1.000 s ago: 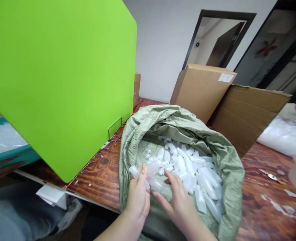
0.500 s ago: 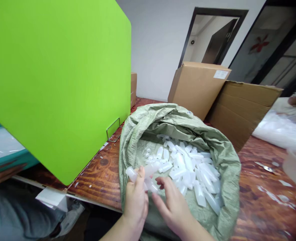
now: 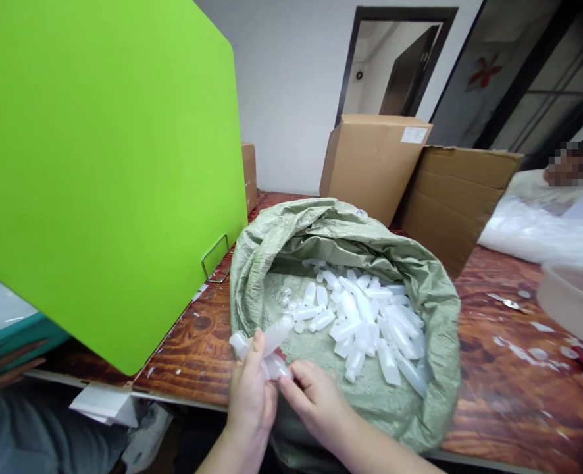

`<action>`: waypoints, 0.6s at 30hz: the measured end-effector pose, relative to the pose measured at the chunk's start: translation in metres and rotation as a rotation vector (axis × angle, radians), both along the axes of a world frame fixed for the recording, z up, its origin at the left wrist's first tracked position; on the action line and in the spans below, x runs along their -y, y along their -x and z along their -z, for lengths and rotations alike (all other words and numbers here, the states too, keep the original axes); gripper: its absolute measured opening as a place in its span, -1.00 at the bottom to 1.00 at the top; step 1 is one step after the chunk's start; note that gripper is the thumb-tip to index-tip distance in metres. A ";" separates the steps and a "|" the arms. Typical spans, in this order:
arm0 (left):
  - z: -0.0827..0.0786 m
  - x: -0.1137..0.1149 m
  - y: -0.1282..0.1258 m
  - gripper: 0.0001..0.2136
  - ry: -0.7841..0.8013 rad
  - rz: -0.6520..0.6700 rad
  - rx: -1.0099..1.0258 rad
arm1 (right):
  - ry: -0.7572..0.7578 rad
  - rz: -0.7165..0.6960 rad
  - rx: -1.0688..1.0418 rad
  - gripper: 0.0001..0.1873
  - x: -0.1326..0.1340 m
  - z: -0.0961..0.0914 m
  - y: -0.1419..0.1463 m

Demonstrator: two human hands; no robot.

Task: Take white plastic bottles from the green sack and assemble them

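Green divider panel fills the space left of the sack, standing on the wooden surface with a wire foot at its base. Woven grey-green sack sits mid-surface, mouth rolled open, landmark for everything else. Behind the sack: two brown cartons, nearer one with a white label, print too small to read; no other writing legible. Right of the sack: clear plastic bags, a pale tub, and another person at the far edge. Left of the sack, beyond the panel: teal tray. Inside the sack: heap of small white translucent bottles. Change over the last second: both hands have pulled back from the heap to the sack's near rim, bringing a bunch of bottles out with them, so the bunch now looks gathered and lifted clear of the pile. Left hand is curled around that bunch, thumb over it; right hand pinches the bunch's lower end with fingertips, touching the left.
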State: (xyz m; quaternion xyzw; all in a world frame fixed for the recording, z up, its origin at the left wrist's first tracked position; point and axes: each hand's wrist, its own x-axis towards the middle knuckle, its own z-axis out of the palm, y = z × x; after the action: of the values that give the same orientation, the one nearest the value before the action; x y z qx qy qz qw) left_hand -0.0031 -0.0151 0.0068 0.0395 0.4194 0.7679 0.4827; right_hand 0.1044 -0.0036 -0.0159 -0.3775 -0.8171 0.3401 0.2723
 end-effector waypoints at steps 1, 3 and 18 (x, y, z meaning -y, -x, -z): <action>0.001 0.003 0.007 -0.67 0.010 -0.007 -0.004 | -0.018 -0.057 0.018 -0.61 -0.002 -0.005 -0.001; 0.001 0.015 0.026 -0.65 0.010 0.016 -0.049 | -0.071 -0.117 0.118 -0.69 -0.011 -0.018 -0.006; 0.068 0.116 0.042 -0.78 0.610 0.643 -0.080 | -0.232 0.051 0.419 -0.80 -0.093 -0.013 -0.003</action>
State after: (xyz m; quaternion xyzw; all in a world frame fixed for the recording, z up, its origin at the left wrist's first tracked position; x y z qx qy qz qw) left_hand -0.0455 -0.1315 -0.0609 0.0534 0.6115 0.4176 0.6700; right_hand 0.1071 0.0898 -0.0030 -0.4266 -0.8795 0.1511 0.1468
